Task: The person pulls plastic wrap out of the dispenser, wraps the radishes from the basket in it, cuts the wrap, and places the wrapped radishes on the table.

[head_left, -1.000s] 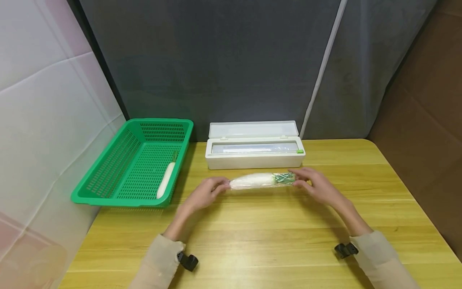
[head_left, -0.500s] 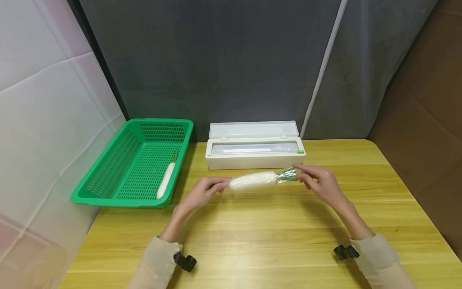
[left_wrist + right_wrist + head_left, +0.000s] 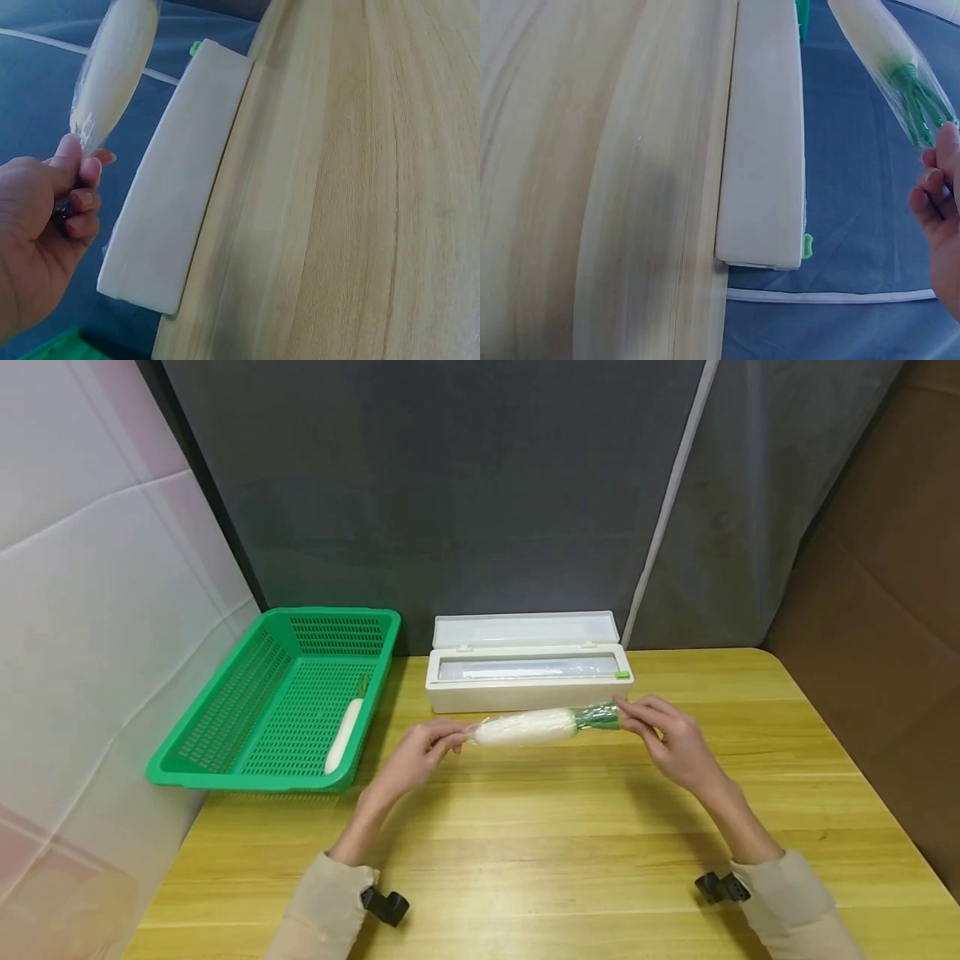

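A white radish (image 3: 525,727) with green stems is wrapped in clear plastic film and hangs level above the table, stretched between both hands. My left hand (image 3: 420,757) pinches the gathered film at the root end; in the left wrist view, thumb and fingers (image 3: 88,169) close on the twisted film. At the leafy end, my right hand (image 3: 670,739) pinches the film just past the green stems (image 3: 922,105). Behind the radish stands a white cling film dispenser (image 3: 528,697), its lid raised, a film roll inside and a green slider at its right end.
A green plastic basket (image 3: 273,781) stands at the left of the wooden table (image 3: 525,860), with an unwrapped white radish (image 3: 345,735) lying along its right side. A dark grey curtain (image 3: 450,485) closes off the back.
Both hands have lifted the wrapped radish a little off the table, its leafy end rising more. The right hand has shifted slightly up and to the right, drawing the film out.
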Available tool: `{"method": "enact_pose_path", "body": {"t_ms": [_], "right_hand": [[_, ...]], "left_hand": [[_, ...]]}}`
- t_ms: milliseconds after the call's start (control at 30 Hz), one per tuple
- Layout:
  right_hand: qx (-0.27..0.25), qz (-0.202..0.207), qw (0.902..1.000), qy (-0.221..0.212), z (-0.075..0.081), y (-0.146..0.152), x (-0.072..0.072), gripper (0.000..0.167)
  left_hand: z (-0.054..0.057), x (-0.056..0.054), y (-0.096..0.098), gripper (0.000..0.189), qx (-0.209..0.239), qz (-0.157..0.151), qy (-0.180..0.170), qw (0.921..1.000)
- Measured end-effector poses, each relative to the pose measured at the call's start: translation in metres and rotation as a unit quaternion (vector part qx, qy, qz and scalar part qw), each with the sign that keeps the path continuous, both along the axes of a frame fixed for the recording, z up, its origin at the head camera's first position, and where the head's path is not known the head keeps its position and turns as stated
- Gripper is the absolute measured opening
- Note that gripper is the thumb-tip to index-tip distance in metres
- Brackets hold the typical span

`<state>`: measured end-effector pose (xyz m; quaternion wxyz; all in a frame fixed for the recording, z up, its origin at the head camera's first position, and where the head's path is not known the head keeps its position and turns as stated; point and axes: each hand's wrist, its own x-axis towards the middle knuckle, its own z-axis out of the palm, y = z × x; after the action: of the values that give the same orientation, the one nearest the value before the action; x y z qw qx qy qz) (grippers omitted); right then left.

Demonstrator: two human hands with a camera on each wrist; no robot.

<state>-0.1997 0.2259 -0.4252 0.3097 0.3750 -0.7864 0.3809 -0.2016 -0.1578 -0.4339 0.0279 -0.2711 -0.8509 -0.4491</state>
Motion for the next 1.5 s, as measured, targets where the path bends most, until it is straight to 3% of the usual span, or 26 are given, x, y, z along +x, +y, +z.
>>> {"method": "enact_pose_path", "body": {"t_ms": [233,400,500,633,800,1033,1267,1500], "right_hand": [[-0.016,-0.045,0.9989,0.003,0.002,0.003,-0.001,0.033],[-0.033,-0.083,0.9946,-0.053,-0.005,0.01,-0.003,0.017],[-0.04,-0.109,0.9894,-0.088,-0.009,0.013,-0.003,0.012],[-0.04,-0.132,0.9851,-0.103,-0.011,0.012,-0.004,0.023],[-0.034,-0.148,0.9818,-0.115,-0.011,0.01,-0.005,0.037],[-0.013,-0.16,0.9812,-0.107,-0.012,0.01,-0.005,0.044],[0.0,-0.154,0.983,-0.099,-0.014,0.01,-0.005,0.048],[-0.01,-0.126,0.9868,-0.102,-0.011,0.009,-0.004,0.032]], "left_hand": [[0.001,0.002,0.003,0.013,0.02,0.015,0.098,0.9949],[0.003,0.007,0.003,0.011,0.028,0.019,0.157,0.987],[0.006,0.009,0.003,0.014,0.03,0.005,0.189,0.9816],[0.009,0.01,0.005,0.019,0.027,-0.023,0.22,0.9748],[0.014,0.012,0.008,0.023,0.016,-0.03,0.255,0.9664],[0.016,0.013,0.008,0.02,0.001,-0.024,0.26,0.9653],[0.014,0.013,0.007,0.011,0.025,-0.006,0.23,0.9729],[0.01,0.011,0.007,0.014,0.039,0.01,0.206,0.9777]]}}
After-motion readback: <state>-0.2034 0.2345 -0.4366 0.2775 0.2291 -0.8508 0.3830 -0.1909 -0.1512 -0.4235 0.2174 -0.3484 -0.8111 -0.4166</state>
